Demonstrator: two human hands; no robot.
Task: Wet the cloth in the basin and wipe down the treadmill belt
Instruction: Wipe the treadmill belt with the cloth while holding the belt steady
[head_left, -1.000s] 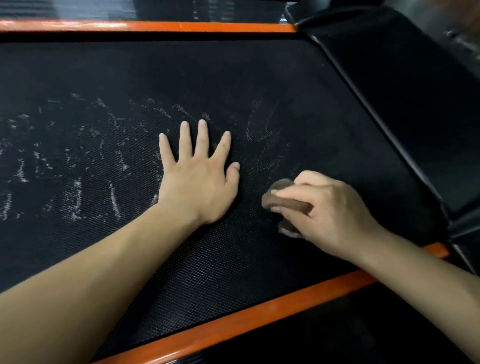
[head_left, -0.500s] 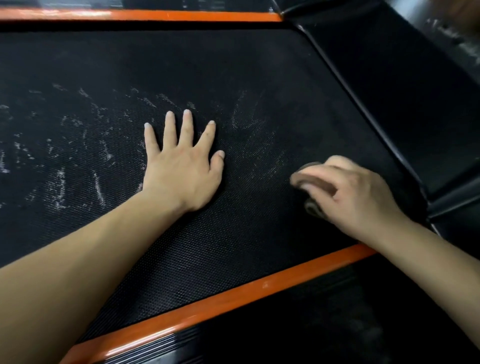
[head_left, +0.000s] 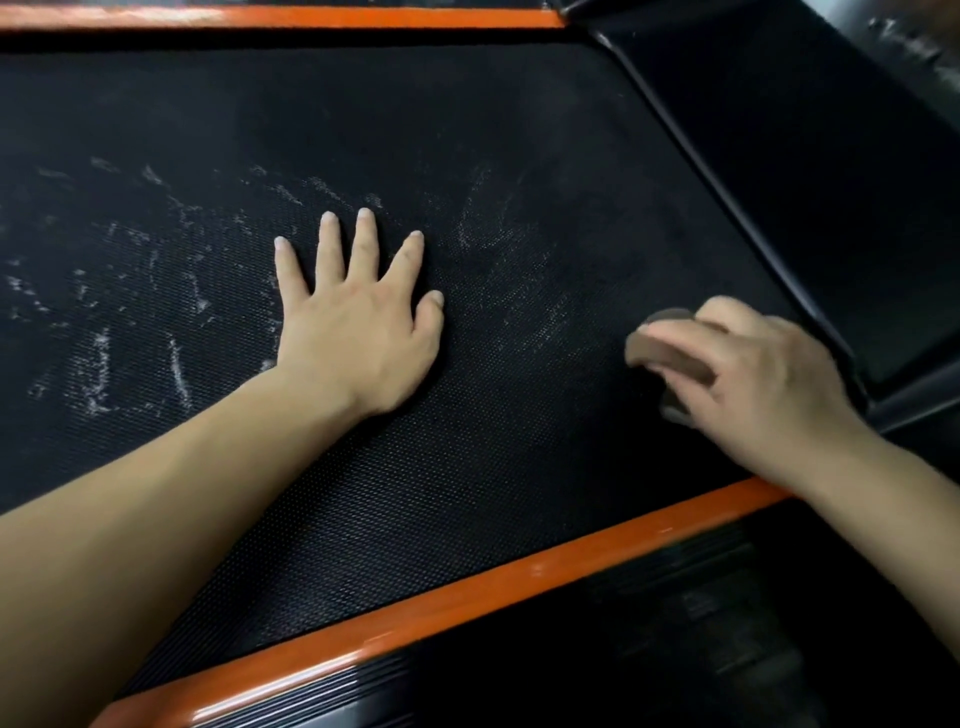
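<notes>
The black textured treadmill belt (head_left: 519, 130) fills most of the view, with whitish dusty smears across its left and middle. My left hand (head_left: 358, 332) lies flat on the belt with its fingers spread. My right hand (head_left: 748, 379) grips a bunched brown cloth (head_left: 670, 351) and presses it onto the belt near the right end. Most of the cloth is hidden under my fingers. No basin is in view.
Orange side rails run along the far edge (head_left: 280, 18) and the near edge (head_left: 467, 587) of the belt. A black motor cover (head_left: 805, 197) rises at the right. A ribbed black foot strip (head_left: 571, 649) lies below the near rail.
My right hand has slid the cloth to the right across the belt, toward the motor cover. My left hand has stayed flat on the same spot.
</notes>
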